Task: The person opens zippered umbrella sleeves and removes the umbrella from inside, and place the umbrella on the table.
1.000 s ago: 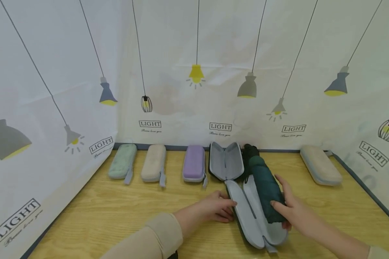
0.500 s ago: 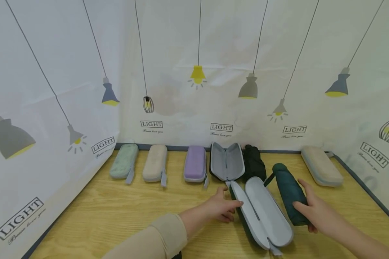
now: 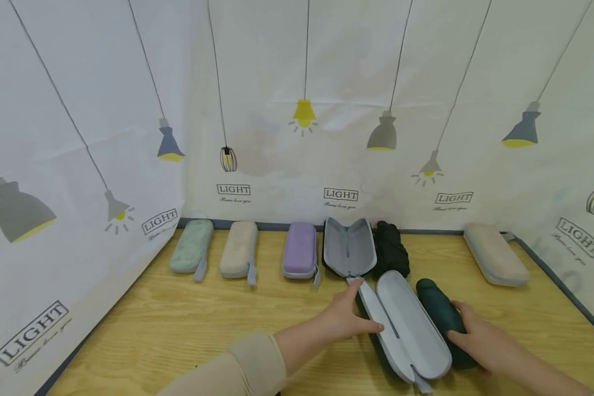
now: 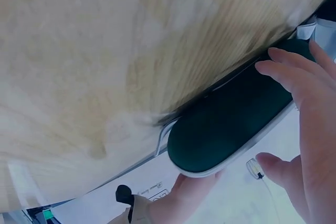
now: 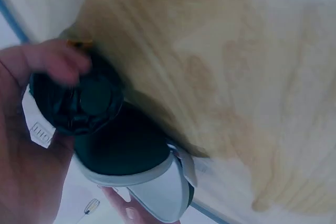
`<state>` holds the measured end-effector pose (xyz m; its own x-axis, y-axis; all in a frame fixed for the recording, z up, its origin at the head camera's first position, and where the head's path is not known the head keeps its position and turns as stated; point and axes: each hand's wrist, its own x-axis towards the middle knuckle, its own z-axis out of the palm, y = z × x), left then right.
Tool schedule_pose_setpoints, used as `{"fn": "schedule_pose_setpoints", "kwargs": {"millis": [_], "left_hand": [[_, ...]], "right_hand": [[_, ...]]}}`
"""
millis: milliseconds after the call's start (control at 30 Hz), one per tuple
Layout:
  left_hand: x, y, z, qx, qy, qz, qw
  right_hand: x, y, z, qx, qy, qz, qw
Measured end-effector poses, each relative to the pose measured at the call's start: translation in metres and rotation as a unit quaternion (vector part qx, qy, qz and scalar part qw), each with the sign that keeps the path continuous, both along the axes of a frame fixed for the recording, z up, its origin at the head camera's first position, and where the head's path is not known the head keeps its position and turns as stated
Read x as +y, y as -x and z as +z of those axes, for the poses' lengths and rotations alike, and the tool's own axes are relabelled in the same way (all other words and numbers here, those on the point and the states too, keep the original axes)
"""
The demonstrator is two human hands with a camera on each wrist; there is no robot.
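An open case (image 3: 413,324), dark green outside and light grey inside, lies unfolded at front right of centre. My left hand (image 3: 344,319) is at its left half, thumb and fingers spread; in the left wrist view its fingertips (image 4: 270,61) are against the green shell (image 4: 231,116) and the thumb stands apart. Right of the case, my right hand (image 3: 490,335) grips a folded dark green umbrella (image 3: 440,308) low at the tabletop. The right wrist view shows the umbrella's round end (image 5: 79,100) close beside the case's green outside (image 5: 123,145).
Along the back lie closed cases: mint (image 3: 192,246), beige (image 3: 239,248), purple (image 3: 299,248) and another beige one (image 3: 496,254) at right. A second open case (image 3: 350,247) with grey lining stands beside a black folded umbrella (image 3: 392,250). A lamp-printed sheet (image 3: 272,126) walls the table.
My right hand has carried the green umbrella from over the open case to its right and down to the table. The left hand's fingers have spread wider along the case.
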<state>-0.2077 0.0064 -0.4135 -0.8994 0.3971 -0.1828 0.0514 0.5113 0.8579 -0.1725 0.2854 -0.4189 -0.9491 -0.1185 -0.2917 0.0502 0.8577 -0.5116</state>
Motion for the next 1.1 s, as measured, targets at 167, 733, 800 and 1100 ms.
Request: {"fn": "schedule_pose_setpoints", "kwargs": {"millis": [167,733,800,1100], "left_hand": [[0.003,-0.004,-0.001,0.006,0.022,-0.022,0.9995],[0.032,-0.030,0.004,0.096,0.098,-0.097,0.9857],[0.038,-0.034,0.005,0.134,0.133,-0.132,0.9731],[0.066,-0.038,0.006,0.259,0.280,-0.282,0.8806]], "right_hand": [[-0.001,-0.001,-0.001,0.091,-0.037,0.071,0.993],[-0.002,-0.010,-0.006,0.068,-0.063,0.053,0.994],[0.003,-0.010,-0.008,0.060,-0.067,0.046,0.995],[0.030,-0.009,-0.016,0.050,-0.103,0.025,0.993]]}}
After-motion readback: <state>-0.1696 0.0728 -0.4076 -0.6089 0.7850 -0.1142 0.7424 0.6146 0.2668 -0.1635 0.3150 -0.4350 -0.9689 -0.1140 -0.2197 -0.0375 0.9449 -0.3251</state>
